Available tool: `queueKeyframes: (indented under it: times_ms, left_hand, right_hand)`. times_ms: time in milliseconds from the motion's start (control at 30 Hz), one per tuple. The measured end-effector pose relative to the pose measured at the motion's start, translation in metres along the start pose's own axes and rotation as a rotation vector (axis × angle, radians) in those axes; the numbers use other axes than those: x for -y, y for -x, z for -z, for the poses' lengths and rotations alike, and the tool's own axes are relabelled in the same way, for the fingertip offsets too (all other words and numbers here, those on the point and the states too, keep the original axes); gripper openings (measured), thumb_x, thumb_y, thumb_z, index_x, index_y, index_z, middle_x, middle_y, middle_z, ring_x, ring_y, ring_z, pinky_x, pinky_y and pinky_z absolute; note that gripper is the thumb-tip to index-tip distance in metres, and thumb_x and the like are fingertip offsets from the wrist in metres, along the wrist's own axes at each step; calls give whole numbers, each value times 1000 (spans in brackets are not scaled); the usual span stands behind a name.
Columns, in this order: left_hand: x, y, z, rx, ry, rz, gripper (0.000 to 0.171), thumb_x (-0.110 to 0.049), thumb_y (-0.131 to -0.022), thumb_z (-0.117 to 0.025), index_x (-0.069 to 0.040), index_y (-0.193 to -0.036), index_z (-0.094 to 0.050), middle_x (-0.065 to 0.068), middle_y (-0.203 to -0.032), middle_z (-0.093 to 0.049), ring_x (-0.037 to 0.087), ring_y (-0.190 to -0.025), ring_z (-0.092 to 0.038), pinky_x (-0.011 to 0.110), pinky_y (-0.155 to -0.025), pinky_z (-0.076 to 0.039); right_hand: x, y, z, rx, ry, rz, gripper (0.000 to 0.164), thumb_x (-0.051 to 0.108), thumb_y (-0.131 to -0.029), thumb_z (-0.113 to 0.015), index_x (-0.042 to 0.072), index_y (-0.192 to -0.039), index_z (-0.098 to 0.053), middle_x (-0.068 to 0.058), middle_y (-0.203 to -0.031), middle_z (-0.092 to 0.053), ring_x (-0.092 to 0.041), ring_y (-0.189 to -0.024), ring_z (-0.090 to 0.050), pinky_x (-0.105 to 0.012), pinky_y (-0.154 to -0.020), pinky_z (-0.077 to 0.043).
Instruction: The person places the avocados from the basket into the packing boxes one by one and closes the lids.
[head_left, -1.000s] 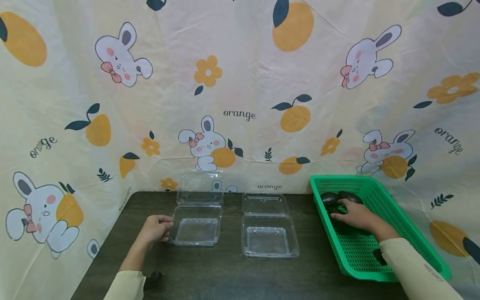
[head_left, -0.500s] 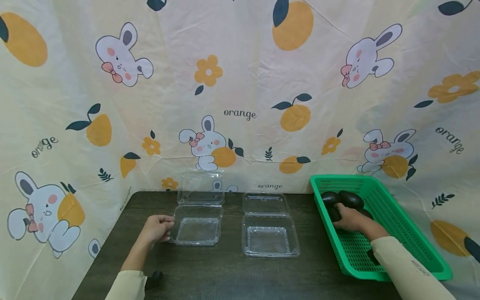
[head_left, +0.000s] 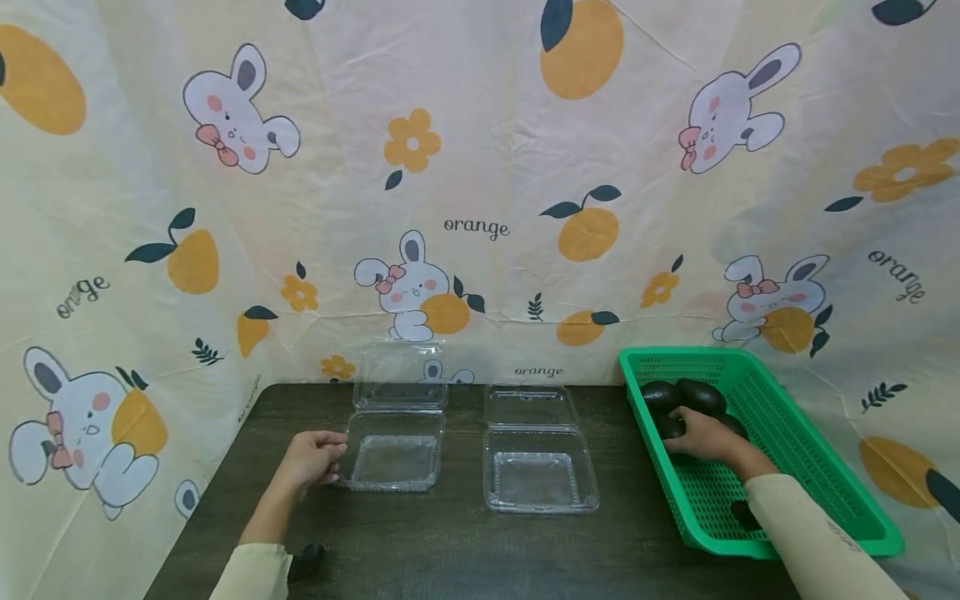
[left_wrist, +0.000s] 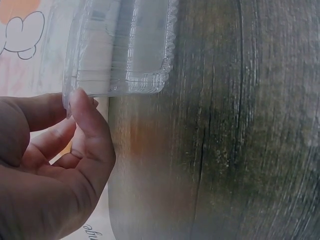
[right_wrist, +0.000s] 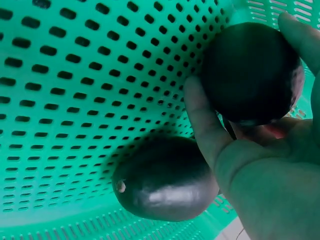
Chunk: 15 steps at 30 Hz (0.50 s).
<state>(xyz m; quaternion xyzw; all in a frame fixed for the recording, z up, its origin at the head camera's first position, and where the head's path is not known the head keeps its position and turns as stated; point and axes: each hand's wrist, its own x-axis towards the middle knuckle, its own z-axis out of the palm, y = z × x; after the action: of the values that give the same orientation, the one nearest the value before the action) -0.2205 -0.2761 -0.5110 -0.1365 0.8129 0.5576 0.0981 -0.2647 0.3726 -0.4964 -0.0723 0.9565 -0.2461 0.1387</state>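
My left hand (head_left: 311, 458) pinches the left rim of a clear plastic clamshell container (head_left: 396, 462), whose lid stands raised behind it. In the left wrist view, thumb and finger meet at the corner of that container (left_wrist: 120, 85). On the right, my right hand (head_left: 705, 437) reaches into a green plastic basket (head_left: 806, 450). Its thumb and fingers curl around a dark, smooth avocado (right_wrist: 250, 75) in the right wrist view; the palm hides part of it. Another dark avocado (right_wrist: 165, 180) with a pale stem spot lies just below the thumb.
A second clear clamshell container (head_left: 540, 475) lies with its lid back between the first one and the basket. More dark avocados (head_left: 701, 397) sit at the basket's far end. A patterned cloth (head_left: 480, 167) hangs behind the dark wooden table (head_left: 420, 550).
My right hand has shifted slightly left and nearer within the basket, from over the avocados to gripping one by the left wall. My left hand stays on the container rim.
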Motion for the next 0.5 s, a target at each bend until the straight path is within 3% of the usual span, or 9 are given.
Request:
queueKeyframes:
  times_ms: [300, 500]
  left_hand:
    - [2, -1, 1, -2, -4, -9, 33, -3, -104, -56, 15, -131, -59, 11, -90, -60, 15, -70, -57, 27, -57, -58]
    - [2, -1, 0, -1, 5, -9, 33, -3, -103, -57, 14, -131, -59, 10, -89, -62, 14, -69, -57, 27, -57, -58]
  right_hand:
    - [9, 1, 6, -54, 17, 42, 63, 30, -90, -77, -17, -126, -53, -24, -109, -66, -32, -94, -63, -49, -79, -55]
    - [16, 3, 14, -62, 57, 38, 73, 34, -90, -76, -18, -133, -48, -31, -116, -64, -38, -98, -64, -53, -81, -55]
